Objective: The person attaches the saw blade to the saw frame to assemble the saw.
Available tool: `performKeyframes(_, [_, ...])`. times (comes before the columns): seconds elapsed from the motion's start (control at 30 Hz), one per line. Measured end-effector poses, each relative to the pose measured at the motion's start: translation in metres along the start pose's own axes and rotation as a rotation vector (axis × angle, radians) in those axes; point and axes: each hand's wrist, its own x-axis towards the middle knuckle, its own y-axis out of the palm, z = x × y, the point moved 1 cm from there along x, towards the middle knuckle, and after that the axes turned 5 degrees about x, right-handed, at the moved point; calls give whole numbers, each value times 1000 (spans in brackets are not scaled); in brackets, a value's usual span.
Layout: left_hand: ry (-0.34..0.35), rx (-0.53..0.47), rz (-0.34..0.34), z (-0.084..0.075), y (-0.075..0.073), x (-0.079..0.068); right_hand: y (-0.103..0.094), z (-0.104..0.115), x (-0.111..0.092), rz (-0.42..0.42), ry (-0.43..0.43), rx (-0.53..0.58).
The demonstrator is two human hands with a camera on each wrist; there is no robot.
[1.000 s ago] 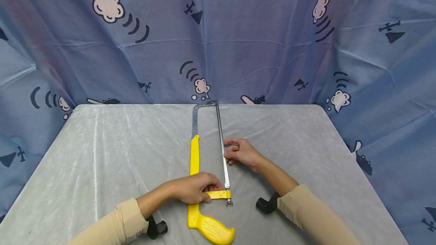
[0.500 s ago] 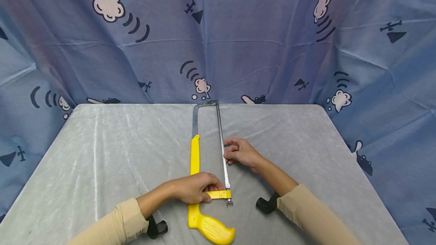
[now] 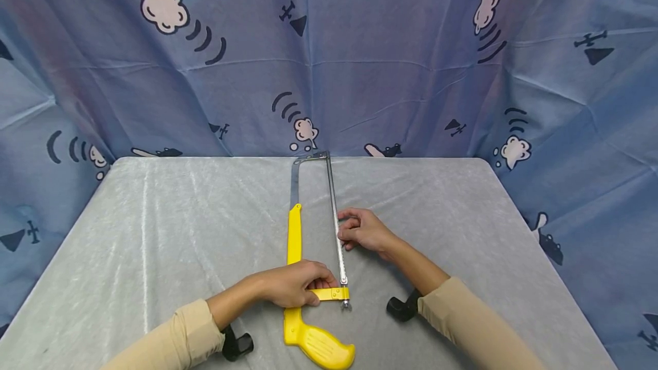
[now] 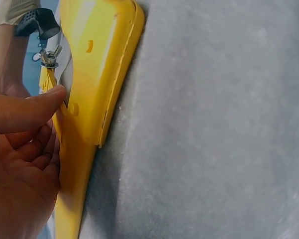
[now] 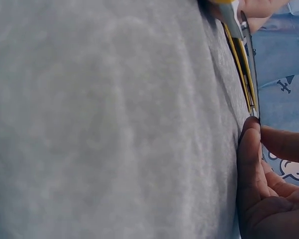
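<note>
Yellow-handled, grey-metal-framed hacksaw (image 3: 295, 233) on the grey cloth-covered table (image 3: 180, 233) — left hand (image 3: 295, 284) pinching its yellow near arm (image 3: 327, 294), right hand (image 3: 367, 232) pinching the straight silvery blade (image 3: 333, 201). Blade apparently fitted at both ends; near wing nut's (image 3: 346, 305) tightness — perhaps what remains — cannot be told.

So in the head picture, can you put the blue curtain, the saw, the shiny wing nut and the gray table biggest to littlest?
1. Blue curtain
2. Gray table
3. Saw
4. Wing nut, clearly tiniest
</note>
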Motion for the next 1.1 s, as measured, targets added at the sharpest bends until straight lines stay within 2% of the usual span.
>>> performKeyframes(0.73, [-7,-10,2,0,2,1,-2,0,-1,-4,-1,-21])
performKeyframes(0.93, [-4,-18,4,0,1,1,-5,1,-11,-25,4,-15])
performKeyframes(1.1, [-1,-26,-1,1,0,0,-8,2,-26,-27,7,-47])
